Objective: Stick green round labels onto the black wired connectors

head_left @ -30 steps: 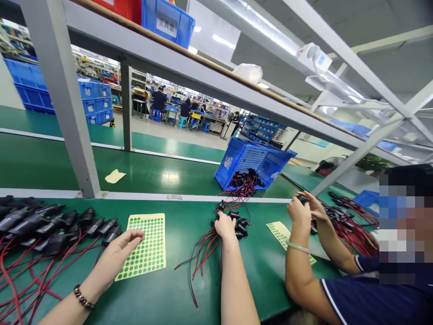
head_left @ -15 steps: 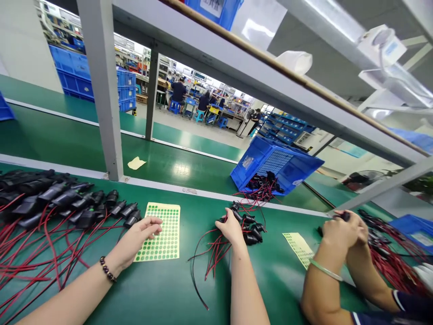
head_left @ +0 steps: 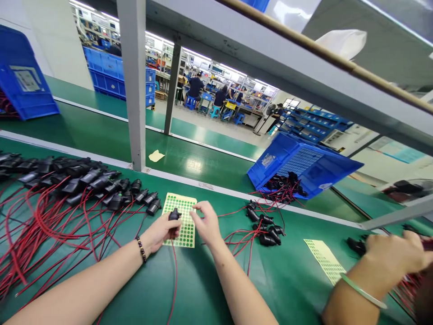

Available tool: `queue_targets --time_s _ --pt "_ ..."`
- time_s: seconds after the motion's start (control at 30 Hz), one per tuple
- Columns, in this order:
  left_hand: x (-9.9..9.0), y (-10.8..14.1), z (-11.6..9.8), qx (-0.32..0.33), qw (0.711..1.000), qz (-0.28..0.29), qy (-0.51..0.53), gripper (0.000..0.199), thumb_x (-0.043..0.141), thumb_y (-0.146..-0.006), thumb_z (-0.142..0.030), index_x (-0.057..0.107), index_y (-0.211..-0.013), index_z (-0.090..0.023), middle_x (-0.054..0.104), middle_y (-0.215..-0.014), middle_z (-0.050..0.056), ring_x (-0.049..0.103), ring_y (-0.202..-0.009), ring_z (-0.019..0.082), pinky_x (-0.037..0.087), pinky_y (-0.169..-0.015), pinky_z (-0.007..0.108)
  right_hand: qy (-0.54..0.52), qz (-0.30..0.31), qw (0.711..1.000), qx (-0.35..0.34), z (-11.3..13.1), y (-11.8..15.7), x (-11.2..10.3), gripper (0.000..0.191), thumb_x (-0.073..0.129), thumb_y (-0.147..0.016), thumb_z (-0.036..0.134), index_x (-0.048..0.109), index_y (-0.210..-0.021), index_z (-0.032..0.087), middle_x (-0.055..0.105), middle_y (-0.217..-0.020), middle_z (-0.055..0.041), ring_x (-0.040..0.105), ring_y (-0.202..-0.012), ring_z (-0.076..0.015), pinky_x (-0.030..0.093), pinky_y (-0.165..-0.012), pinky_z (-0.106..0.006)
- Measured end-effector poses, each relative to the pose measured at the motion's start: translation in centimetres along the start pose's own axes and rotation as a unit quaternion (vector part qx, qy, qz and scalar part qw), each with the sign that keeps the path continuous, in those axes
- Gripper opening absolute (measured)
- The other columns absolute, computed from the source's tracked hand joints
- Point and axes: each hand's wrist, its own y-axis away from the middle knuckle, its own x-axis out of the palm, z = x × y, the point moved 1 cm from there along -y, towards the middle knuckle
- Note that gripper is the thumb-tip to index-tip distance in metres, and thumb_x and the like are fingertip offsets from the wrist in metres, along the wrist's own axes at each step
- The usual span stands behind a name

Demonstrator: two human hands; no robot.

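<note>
A small black pump (head_left: 175,215) with short nozzles is gripped in my left hand (head_left: 163,232), its red wire hanging down over the table. Beneath the pump lies a pale yellow sheet of round green stickers (head_left: 187,232). My right hand (head_left: 207,225) is at the sheet's right edge, thumb and forefinger a little apart and nothing visible between them. To its right, several black pumps (head_left: 269,234) with red wires lie loose on the green table. A large heap of pumps (head_left: 91,178) spreads on the left, wires trailing toward me.
A tipped blue crate (head_left: 287,164) with more pumps stands behind the ledge. Another blue crate (head_left: 29,76) is at far left. A grey post (head_left: 132,90) and overhead shelf frame the bench. On the right, a co-worker's arm (head_left: 375,271) is beside a second sticker sheet (head_left: 324,259).
A pump is now in my left hand, which was empty before. My right hand has moved left from the loose pumps to the sticker sheet. The view has shifted left.
</note>
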Motion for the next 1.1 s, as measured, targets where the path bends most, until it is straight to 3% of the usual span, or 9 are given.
queue_targets --time_s 0.1,0.27,0.4,0.67,0.87,0.97,1.1 --pt "-0.8 -0.8 -0.6 0.035 0.998 -0.058 0.017 0.016 0.061 -0.065 -0.014 0.047 -0.072 -0.015 0.052 -0.057 -0.004 0.052 -0.050 0.007 0.045 -0.054 0.022 0.138 0.024 0.990 0.026 -1.5 -3.7 1.4 0.012 0.046 -0.076 0.018 0.058 -0.077 0.019 0.052 -0.075 -0.0013 0.048 -0.071 -0.0139 0.037 -0.068 -0.026" --pt "-1.0 -1.1 -0.8 0.039 0.997 -0.059 0.031 0.013 0.057 -0.066 -0.011 0.046 -0.071 -0.015 0.051 -0.057 -0.003 0.052 -0.050 0.007 0.048 -0.058 0.024 0.177 0.060 0.982 0.018 -2.6 -8.1 5.3 0.014 0.051 -0.071 0.015 0.062 -0.077 0.020 0.053 -0.087 -0.0039 0.044 -0.088 -0.0191 0.030 -0.079 -0.032" --pt "-0.9 -1.3 -0.6 0.038 0.997 -0.066 0.035 0.017 0.057 -0.064 -0.009 0.043 -0.070 -0.015 0.050 -0.056 -0.004 0.052 -0.049 0.007 0.048 -0.055 0.024 0.189 0.069 0.979 0.038 -3.5 -9.5 7.2 0.013 0.054 -0.069 0.017 0.063 -0.078 0.019 0.051 -0.093 -0.0057 0.043 -0.093 -0.0214 0.029 -0.080 -0.036" --pt "-0.9 -1.3 -0.8 0.037 0.997 -0.062 0.036 0.018 0.057 -0.064 -0.009 0.041 -0.069 -0.016 0.049 -0.057 -0.005 0.052 -0.050 0.007 0.047 -0.059 0.025 0.161 0.058 0.984 0.047 -3.6 -10.1 8.6 0.013 0.053 -0.065 0.012 0.059 -0.055 0.017 0.054 -0.086 -0.0060 0.043 -0.089 -0.0232 0.030 -0.078 -0.039" --pt "-0.8 -1.1 -1.1 0.032 0.998 -0.053 0.011 0.016 0.056 -0.067 -0.013 0.040 -0.072 -0.016 0.050 -0.059 -0.004 0.053 -0.054 0.008 0.047 -0.061 0.025 0.075 0.010 0.997 0.030 -2.5 -8.0 6.2 0.011 0.053 -0.069 0.017 0.057 -0.060 0.019 0.054 -0.094 -0.0034 0.045 -0.095 -0.0191 0.032 -0.083 -0.033" --pt "-0.4 -0.7 -1.1 0.040 0.998 -0.031 -0.030 0.019 0.057 -0.067 -0.014 0.041 -0.076 -0.017 0.051 -0.065 -0.003 0.053 -0.059 0.009 0.046 -0.064 0.026 -0.065 -0.043 0.996 0.051 -2.0 -4.7 3.7 0.011 0.051 -0.074 0.022 0.057 -0.066 0.019 0.051 -0.101 -0.0038 0.048 -0.095 -0.0165 0.034 -0.083 -0.030" --pt "0.4 0.2 -0.8 0.125 0.970 0.036 -0.205 0.024 0.056 -0.070 -0.017 0.041 -0.089 -0.020 0.050 -0.077 -0.002 0.050 -0.066 0.010 0.043 -0.061 0.023 -0.313 -0.065 0.939 0.129 -0.8 0.5 1.3 0.012 0.056 -0.071 0.024 0.055 -0.061 0.018 0.052 -0.092 -0.0035 0.048 -0.095 -0.0181 0.035 -0.082 -0.030"
